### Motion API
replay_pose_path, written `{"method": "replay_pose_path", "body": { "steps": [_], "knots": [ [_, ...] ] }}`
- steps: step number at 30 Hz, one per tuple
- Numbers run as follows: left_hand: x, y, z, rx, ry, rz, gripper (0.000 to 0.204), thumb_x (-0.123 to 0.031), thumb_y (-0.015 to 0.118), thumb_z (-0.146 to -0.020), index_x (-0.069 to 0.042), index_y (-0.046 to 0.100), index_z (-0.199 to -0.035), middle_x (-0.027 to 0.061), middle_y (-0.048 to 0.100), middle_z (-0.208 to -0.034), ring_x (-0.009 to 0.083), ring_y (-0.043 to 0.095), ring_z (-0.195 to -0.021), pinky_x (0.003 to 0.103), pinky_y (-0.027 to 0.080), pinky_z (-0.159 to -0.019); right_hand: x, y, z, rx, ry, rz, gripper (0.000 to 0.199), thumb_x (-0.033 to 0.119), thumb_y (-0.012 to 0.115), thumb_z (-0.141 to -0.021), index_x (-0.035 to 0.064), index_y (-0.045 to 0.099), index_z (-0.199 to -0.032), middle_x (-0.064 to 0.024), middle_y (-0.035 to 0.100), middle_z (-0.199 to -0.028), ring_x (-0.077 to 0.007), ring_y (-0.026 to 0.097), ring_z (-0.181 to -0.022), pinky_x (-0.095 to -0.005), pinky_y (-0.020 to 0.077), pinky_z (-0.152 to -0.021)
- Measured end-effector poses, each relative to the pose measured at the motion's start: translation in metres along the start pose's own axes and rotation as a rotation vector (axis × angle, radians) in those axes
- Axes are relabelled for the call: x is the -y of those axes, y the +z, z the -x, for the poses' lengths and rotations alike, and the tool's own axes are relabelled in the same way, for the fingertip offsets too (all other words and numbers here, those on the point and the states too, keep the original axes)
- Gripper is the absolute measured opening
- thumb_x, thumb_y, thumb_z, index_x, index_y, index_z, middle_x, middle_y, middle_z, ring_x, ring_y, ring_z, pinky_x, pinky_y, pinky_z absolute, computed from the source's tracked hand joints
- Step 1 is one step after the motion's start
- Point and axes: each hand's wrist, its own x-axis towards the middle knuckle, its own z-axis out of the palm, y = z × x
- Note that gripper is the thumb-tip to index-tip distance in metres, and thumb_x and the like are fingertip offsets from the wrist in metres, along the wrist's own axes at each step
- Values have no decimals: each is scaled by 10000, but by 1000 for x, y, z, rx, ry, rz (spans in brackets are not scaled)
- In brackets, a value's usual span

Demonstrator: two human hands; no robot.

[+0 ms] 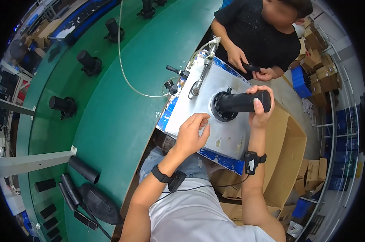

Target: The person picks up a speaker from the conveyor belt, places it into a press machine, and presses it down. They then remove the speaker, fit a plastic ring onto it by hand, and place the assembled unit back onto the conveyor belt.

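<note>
right hand point(260, 115): fingers wrapped around the outer end of a black cylinder point(244, 102), thumb across its front.
black cylinder: long axis lies nearly level across the view, free end toward the person's right, other end seated in a round black socket point(219, 109).
round black socket: set in the grey metal plate point(198, 117), just right of the plate's middle.
left hand point(192, 133): resting on the plate, fingers loosely curled, holding nothing, just left of the socket.
grey metal plate: blue-edged, sits at the rim of the green conveyor point(122, 101).
conveyor: carries more black cylinders upright on bases.
other person's hands point(251, 66): hold a small dark part, beyond the plate.
cardboard box point(287, 157): open, to the right of the plate.
</note>
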Motion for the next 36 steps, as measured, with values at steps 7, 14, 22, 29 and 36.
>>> {"method": "replay_pose_path", "body": {
  "steps": [7,14,22,29,36],
  "knots": [
    [-1,-4,-1,-24,39,-1,171,-5,619,-808,8,618,-978,103,624,-824,188,627,-714,278,510,-666,1,40,12,-91,-7,411,310,22,663,-777,0,535,-1059,-102,626,-942,-180,609,-910,-334,466,-895],
    [2,-4,-3,-9,72,-18,149,-9,617,-808,11,620,-956,109,624,-817,199,631,-719,289,511,-667,-34,76,18,-355,-126,615,305,16,710,-786,-6,544,-1042,-63,641,-919,-129,612,-846,-261,476,-828],
    [1,-6,0,26,35,41,148,-12,621,-792,-6,595,-938,120,616,-833,260,633,-787,345,511,-711,-29,9,-11,262,345,14,367,56,719,-767,13,533,-1081,-92,629,-954,-182,609,-915,-329,468,-897],
    [3,-7,-2,6,31,37,141,-9,615,-792,-6,596,-931,124,616,-829,272,632,-789,352,508,-704,-52,50,22,-278,-5,472,228,26,679,-820,-10,575,-1020,-77,638,-947,-151,622,-859,-287,490,-824],
    [1,-11,-1,48,5,94,125,-14,612,-801,-6,603,-925,126,623,-835,263,641,-779,342,512,-703,-52,20,11,129,92,136,291,0,660,-764,-5,531,-1025,-106,638,-909,-185,617,-875,-330,483,-863]
  ]
}}
